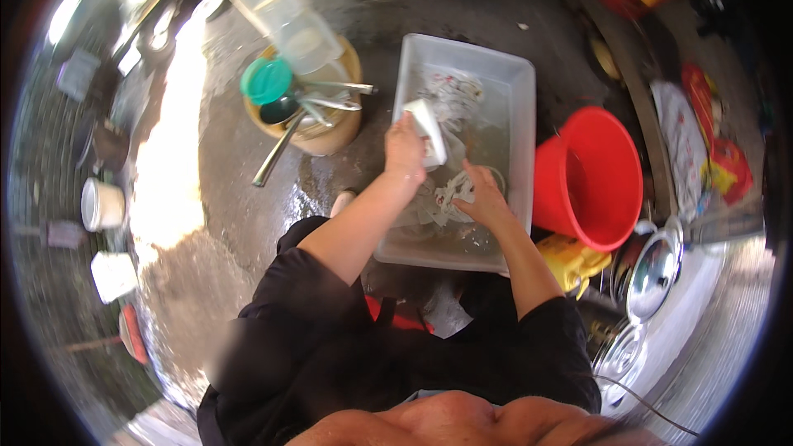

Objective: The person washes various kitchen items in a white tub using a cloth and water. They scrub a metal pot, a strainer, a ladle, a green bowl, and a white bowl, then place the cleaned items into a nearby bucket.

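Observation:
My left hand (406,147) grips a white rectangular plastic container (429,131), tilted on its side over the left part of a translucent plastic tub (525,136). My right hand (485,197) is inside the tub's outline with thumb and fingers spread. Close by its fingertips lies a crumpled white plastic bag or cloth (455,193) with red marks; whether they touch is unclear. Another crumpled white bundle (455,94), also marked red, lies toward the tub's far end. Shallow murky water covers the tub's bottom.
A red bucket (551,173) stands against the tub's right side, above a yellow plastic container (567,263). At left, a tan bucket (328,142) holds ladles (279,152), a green-lidded container (267,82) and clear plastic bins (282,12). Metal lids (653,279) lean at right.

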Tool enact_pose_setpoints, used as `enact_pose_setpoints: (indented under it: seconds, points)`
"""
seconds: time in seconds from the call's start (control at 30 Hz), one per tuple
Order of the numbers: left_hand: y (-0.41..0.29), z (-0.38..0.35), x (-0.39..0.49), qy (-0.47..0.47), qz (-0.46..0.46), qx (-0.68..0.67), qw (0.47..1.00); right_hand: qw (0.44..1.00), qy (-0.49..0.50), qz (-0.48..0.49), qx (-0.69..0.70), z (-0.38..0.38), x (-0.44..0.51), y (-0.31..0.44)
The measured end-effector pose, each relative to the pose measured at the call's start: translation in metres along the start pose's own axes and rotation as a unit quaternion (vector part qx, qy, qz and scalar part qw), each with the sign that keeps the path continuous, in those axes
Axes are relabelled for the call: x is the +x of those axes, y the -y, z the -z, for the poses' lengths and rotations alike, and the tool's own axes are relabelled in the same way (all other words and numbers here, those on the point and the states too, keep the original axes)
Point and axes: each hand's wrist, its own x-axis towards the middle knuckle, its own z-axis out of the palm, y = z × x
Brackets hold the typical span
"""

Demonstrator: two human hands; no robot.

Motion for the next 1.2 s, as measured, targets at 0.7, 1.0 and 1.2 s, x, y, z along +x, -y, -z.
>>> enact_pose_setpoints:
  seconds: [0.7, 1.0, 1.2]
  points:
    - [-0.036, 0.064, -0.031, -0.069, 0.063, 0.112, 0.989, 0.945, -0.215, 0.215, -0.120, 0.036, 0.109, 0.164]
    - [-0.065, 0.069, -0.034, -0.082, 0.129, 0.022, 0.988, 0.919, -0.027, 0.247, -0.307, -0.031, 0.219, 0.283]
    - [-0.070, 0.083, -0.018, -0.141, 0.130, -0.063, 0.979, 0.922, -0.032, 0.236, -0.305, -0.061, 0.232, 0.294]
